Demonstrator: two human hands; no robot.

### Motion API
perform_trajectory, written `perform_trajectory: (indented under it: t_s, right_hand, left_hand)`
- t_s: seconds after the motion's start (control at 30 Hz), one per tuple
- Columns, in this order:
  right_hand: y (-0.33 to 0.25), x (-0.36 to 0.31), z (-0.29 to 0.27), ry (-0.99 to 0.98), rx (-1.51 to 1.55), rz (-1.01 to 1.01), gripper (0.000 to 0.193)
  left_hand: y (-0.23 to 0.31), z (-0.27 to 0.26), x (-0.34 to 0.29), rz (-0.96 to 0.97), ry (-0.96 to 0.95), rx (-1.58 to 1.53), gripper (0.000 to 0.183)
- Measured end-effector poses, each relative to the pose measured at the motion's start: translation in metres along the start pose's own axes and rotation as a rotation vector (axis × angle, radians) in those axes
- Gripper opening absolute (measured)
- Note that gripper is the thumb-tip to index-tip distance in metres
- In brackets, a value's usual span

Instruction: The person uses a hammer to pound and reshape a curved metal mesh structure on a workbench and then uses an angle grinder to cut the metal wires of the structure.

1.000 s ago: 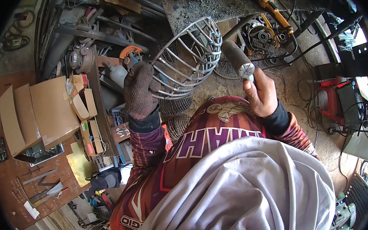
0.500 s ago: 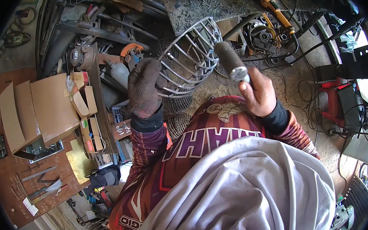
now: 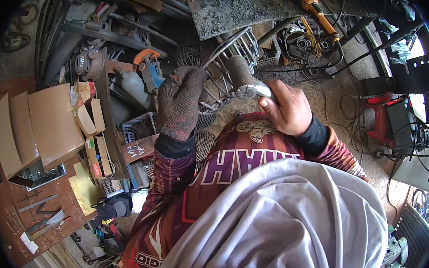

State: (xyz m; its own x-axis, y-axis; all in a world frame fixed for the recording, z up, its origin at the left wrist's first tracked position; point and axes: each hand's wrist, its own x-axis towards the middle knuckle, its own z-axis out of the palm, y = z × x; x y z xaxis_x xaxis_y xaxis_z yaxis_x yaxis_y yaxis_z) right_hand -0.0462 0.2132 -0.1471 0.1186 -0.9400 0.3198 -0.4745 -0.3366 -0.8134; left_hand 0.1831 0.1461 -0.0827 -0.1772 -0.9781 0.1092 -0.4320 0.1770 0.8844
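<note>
My left hand point(image 3: 179, 101), in a dark knitted work glove, is closed around the edge of a rounded cage point(image 3: 222, 88) of bent metal rods. The cage is tilted in front of my body, partly hidden by the glove and a hammer point(image 3: 241, 74). My bare right hand point(image 3: 291, 109) grips the hammer's metal handle, thumb lying along it. Its thick cylindrical head overlaps the cage rods in view; whether it touches them I cannot tell.
Ahead is a metal tabletop point(image 3: 213, 20) covered in grit, with a yellow power tool point(image 3: 317, 13) at its right. An open cardboard box point(image 3: 56, 126) stands on the left bench. More wire cages point(image 3: 204, 144) lie below my hands. Cables point(image 3: 360, 112) trail across the right floor.
The hammer has moved left and slightly down, over the cage. The cage has tipped and shifted lower. My gloved left hand has moved slightly right.
</note>
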Motion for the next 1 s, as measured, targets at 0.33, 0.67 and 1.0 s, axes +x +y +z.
perform_trajectory:
  t_s: [0.33, 0.67, 1.0]
  right_hand:
    - [0.0, 0.004, 0.001, -0.038, -0.086, 0.008, 0.036]
    - [-0.009, 0.012, -0.008, 0.147, -0.119, -0.364, 0.042]
    - [-0.027, 0.014, -0.008, 0.059, -0.167, -0.17, 0.043]
  left_hand:
    - [-0.011, 0.0, 0.002, -0.069, -0.072, 0.001, 0.019]
    - [-0.006, 0.001, 0.008, -0.131, -0.054, -0.135, 0.02]
    - [-0.02, -0.007, 0.014, -0.186, 0.019, -0.267, 0.026]
